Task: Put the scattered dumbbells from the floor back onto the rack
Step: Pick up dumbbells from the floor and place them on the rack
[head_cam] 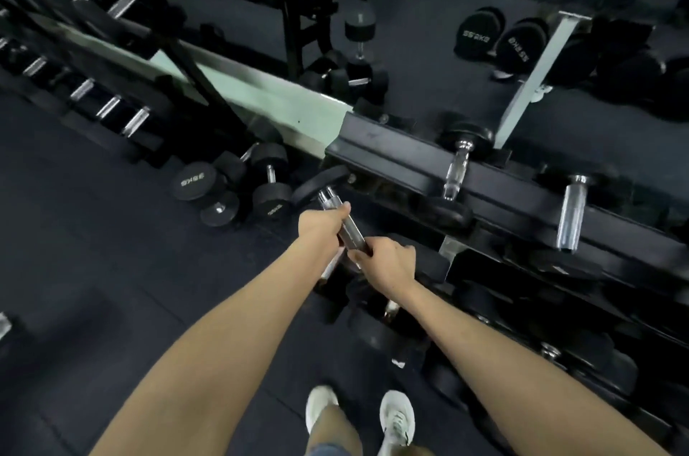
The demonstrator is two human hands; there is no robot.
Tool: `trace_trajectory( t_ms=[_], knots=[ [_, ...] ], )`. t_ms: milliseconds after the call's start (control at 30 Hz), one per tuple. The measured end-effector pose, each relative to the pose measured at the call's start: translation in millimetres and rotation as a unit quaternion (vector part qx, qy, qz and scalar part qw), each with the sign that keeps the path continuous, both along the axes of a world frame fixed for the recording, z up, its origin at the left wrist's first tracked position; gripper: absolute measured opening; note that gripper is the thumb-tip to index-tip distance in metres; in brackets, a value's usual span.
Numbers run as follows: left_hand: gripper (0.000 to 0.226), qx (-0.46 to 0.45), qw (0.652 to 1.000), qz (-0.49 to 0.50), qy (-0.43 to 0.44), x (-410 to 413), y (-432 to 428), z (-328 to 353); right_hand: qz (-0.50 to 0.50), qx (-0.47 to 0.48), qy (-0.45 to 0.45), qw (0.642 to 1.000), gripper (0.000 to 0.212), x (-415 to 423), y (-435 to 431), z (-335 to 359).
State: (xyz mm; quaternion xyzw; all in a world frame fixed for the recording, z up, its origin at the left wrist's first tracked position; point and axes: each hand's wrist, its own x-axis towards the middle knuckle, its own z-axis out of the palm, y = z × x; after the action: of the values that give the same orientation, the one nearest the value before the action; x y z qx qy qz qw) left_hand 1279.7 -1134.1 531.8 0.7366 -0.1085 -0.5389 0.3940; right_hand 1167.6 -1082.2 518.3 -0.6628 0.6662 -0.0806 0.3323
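Both my hands grip the chrome handle of one black dumbbell at the left end of the black rack. My left hand holds the handle's far part, my right hand the near part. The dumbbell's far head touches the rack's top rail end; its near head is hidden under my right hand. Two dumbbells rest on the top tier. Several black dumbbells lie scattered on the floor left of the rack, against the mirror base.
A mirror behind the rack reflects more dumbbells and a white bench frame. A second rack with chrome-handled dumbbells runs along the left. Lower rack tiers hold dark dumbbells. My white shoes stand on black rubber floor.
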Motion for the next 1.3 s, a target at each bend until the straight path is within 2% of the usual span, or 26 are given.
trace_trajectory(
  t_ms=[133, 267, 433, 533, 633, 833, 1000, 1100, 1200, 1300],
  knots=[
    [0.029, -0.016, 0.996, -0.084, -0.026, -1, -72, 5, -0.083, 0.010, -0.016, 0.996, 0.025, 10, -56, 4],
    [0.026, -0.049, 0.980, -0.183, -0.064, -1, -132, 16, -0.183, 0.026, -0.045, 0.982, 0.035, 27, -107, 2],
    [0.028, -0.056, 0.930, -0.335, -0.142, 5, -194, 18, -0.301, 0.037, -0.089, 0.949, 0.024, 55, -155, -1],
    [0.039, -0.054, 0.907, -0.384, -0.165, 5, -222, 13, -0.373, 0.047, -0.123, 0.919, 0.027, 71, -179, -9],
    [0.039, -0.042, 0.888, -0.424, -0.175, 0, -242, 2, -0.416, 0.061, -0.147, 0.895, 0.031, 78, -197, -21],
    [0.047, -0.023, 0.869, -0.458, -0.188, -14, -268, -26, -0.446, 0.074, -0.156, 0.878, 0.024, 72, -219, -42],
    [0.041, -0.017, 0.869, -0.458, -0.184, -21, -284, -39, -0.457, 0.083, -0.138, 0.875, 0.023, 68, -237, -46],
    [0.036, -0.002, 0.884, -0.443, -0.150, -16, -291, -43, -0.453, 0.085, -0.124, 0.879, 0.025, 74, -243, -45],
    [0.024, -0.003, 0.887, -0.448, -0.112, -6, -295, -46, -0.445, 0.088, -0.131, 0.881, 0.021, 81, -247, -45],
    [0.016, -0.009, 0.886, -0.458, -0.074, 0, -298, -45, -0.441, 0.107, -0.128, 0.882, 0.027, 80, -252, -42]
  ],
)
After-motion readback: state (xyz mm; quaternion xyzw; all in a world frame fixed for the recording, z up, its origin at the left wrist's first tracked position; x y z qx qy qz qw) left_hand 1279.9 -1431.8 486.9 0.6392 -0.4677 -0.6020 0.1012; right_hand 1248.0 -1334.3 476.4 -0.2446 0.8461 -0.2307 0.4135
